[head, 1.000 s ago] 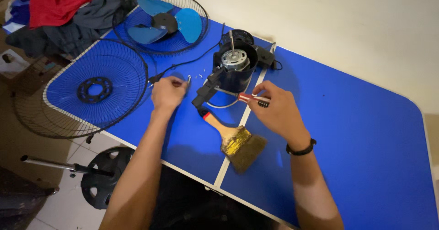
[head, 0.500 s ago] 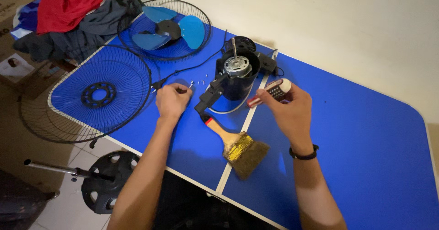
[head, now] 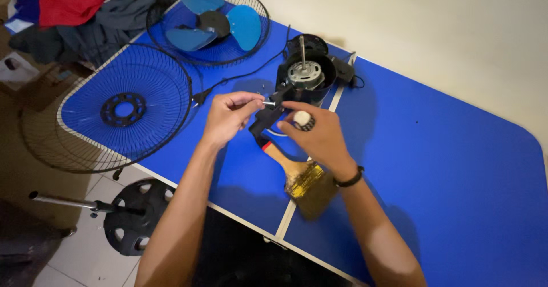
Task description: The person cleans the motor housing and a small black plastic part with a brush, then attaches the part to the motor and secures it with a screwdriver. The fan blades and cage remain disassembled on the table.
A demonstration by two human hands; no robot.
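My left hand (head: 227, 114) pinches a small metal screw (head: 267, 102) between thumb and forefinger, just left of the black fan motor housing (head: 306, 77). My right hand (head: 319, 135) grips a screwdriver (head: 301, 119) whose white-capped handle end points up at the camera; its tip aims toward the screw. The motor stands on the blue table (head: 445, 167) with its bare shaft upright. A paintbrush (head: 297, 178) with a wooden handle lies under my right wrist.
A wire fan guard (head: 123, 110) overhangs the table's left edge. A second guard holding the blue fan blade (head: 214, 21) lies at the far corner, beside a heap of clothes (head: 80, 7). A black cord (head: 228, 81) runs to the motor. The fan stand base (head: 131, 215) rests on the floor.
My left hand has lifted off the table with the screw. My right hand swung the screwdriver in from the right to meet it in front of the motor.
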